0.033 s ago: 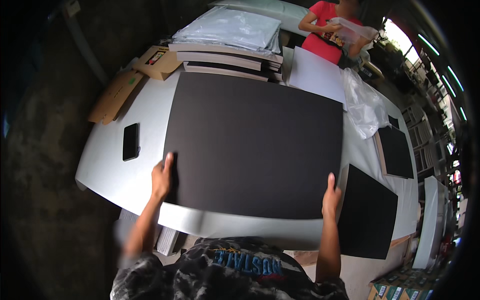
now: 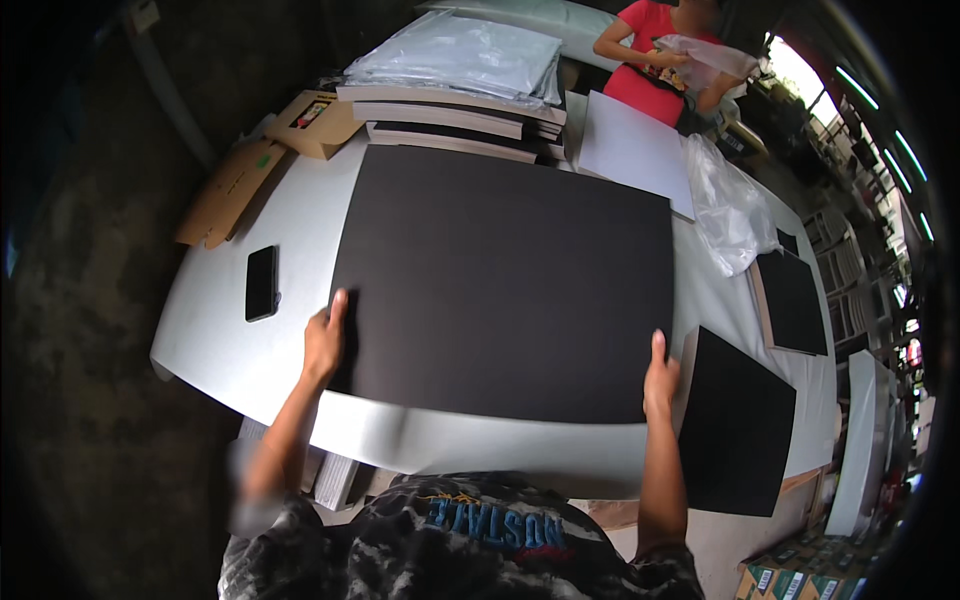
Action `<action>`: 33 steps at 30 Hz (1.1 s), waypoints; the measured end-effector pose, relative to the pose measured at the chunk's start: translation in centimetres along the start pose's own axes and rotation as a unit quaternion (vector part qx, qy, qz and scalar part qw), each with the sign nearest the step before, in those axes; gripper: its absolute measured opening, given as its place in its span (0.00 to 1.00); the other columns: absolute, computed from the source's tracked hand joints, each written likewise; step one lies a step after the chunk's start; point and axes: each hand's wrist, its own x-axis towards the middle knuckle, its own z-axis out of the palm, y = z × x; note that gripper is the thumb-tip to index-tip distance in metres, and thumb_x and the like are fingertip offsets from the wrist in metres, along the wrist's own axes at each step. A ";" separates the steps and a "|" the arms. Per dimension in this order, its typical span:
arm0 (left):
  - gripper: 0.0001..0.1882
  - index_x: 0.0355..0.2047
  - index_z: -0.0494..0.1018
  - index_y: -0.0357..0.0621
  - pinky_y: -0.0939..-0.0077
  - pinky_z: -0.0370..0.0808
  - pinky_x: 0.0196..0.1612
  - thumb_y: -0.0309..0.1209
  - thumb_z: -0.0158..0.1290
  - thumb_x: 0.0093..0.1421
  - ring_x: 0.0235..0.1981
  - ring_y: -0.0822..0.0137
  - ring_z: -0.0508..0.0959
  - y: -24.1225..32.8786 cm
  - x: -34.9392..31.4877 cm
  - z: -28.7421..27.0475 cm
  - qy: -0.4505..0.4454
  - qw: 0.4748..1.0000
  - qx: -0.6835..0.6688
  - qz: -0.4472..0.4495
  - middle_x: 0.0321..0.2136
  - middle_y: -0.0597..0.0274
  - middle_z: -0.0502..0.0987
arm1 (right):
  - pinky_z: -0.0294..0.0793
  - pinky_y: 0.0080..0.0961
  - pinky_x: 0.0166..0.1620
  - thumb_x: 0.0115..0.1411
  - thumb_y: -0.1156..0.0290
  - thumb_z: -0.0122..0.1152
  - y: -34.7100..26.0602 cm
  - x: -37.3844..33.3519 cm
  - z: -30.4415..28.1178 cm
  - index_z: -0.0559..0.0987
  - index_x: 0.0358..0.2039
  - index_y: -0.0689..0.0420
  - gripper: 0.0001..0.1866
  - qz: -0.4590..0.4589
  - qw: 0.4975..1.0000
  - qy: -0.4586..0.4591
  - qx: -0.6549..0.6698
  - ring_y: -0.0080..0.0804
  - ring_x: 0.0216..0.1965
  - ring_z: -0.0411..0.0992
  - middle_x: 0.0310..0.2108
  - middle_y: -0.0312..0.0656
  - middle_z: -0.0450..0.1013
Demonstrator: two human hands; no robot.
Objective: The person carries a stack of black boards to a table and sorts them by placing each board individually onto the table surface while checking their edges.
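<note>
A large black board (image 2: 505,285) with a matte face lies in front of me over the white-covered table (image 2: 215,340). My left hand (image 2: 324,340) grips its left edge, thumb up along the side and fingers mostly hidden. At the opposite edge, my right hand (image 2: 658,380) holds it the same way, thumb pointing up. Whether the board rests flat or is slightly lifted, I cannot tell. Close to my right hand is a stack of smaller black boards (image 2: 740,425) at the table's right side.
Behind the board stands a pile of thick boards (image 2: 440,118) topped by plastic-wrapped sheets (image 2: 455,60). A phone (image 2: 261,284) and cardboard boxes (image 2: 325,125) lie left. Rightward are a white sheet (image 2: 635,150), clear plastic (image 2: 725,205) and more black boards (image 2: 795,300). A co-worker (image 2: 650,80) handles plastic.
The black board has shifted slightly away from me, and its right edge has moved left. Both my hands have moved forward with it. The co-worker's plastic has changed shape.
</note>
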 end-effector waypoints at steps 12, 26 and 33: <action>0.49 0.32 0.71 0.17 0.64 0.69 0.43 0.65 0.29 0.59 0.36 0.50 0.76 -2.6 15.5 4.5 -0.107 0.981 0.154 -0.054 0.28 0.34 0.75 | 0.66 0.39 0.50 0.55 0.34 0.42 -2.7 5.0 9.5 0.73 0.36 0.78 0.46 0.008 0.985 -0.074 -0.155 0.58 0.47 0.68 0.39 0.68 0.70; 0.12 0.39 0.71 0.38 0.77 0.69 0.45 0.35 0.49 0.62 0.41 0.70 0.71 9.7 -7.4 17.4 -0.261 0.920 -0.142 0.255 0.39 0.60 0.72 | 0.62 0.45 0.54 0.56 0.41 0.45 17.4 3.3 -25.2 0.66 0.56 0.52 0.35 0.138 0.881 0.245 -0.381 0.48 0.53 0.66 0.50 0.52 0.68; 0.35 0.60 0.52 0.36 0.61 0.63 0.56 0.47 0.44 0.61 0.57 0.55 0.63 13.6 -26.1 34.5 -0.645 0.752 -0.099 -0.090 0.56 0.46 0.62 | 0.48 0.50 0.60 0.49 0.32 0.48 35.3 8.1 -44.4 0.57 0.61 0.57 0.49 0.255 0.869 0.258 -0.337 0.51 0.61 0.52 0.60 0.51 0.57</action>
